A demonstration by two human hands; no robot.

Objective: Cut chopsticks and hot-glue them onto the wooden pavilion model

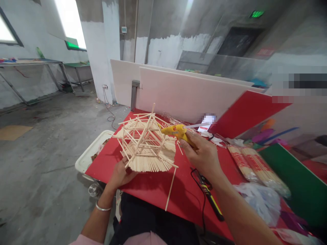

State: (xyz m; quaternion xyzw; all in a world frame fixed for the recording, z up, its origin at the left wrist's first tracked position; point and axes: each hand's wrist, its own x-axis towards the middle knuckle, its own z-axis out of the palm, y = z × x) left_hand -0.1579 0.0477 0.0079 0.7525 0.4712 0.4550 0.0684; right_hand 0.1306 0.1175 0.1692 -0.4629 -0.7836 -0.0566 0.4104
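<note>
A pale wooden stick structure (146, 144), with a pointed open frame over a fan of sticks, is tilted above the red table (150, 190). Its lower left edge is gripped by my left hand (122, 173), whose fingers are partly hidden under it. My right hand (201, 149) is wrapped round a yellow glue gun (176, 130); a clear glue stick runs out of its back. The gun's nozzle points left at the upper right of the frame; whether it touches a stick I cannot tell. One loose stick (170, 190) lies below the structure.
A black and yellow tool (213, 204) with a cord lies right of centre. Packs of sticks (246, 163), a plastic bag (263, 200) and a green board (286, 177) are at the right. A phone (206, 123) lies at the back. Left stands a white bin (87, 156).
</note>
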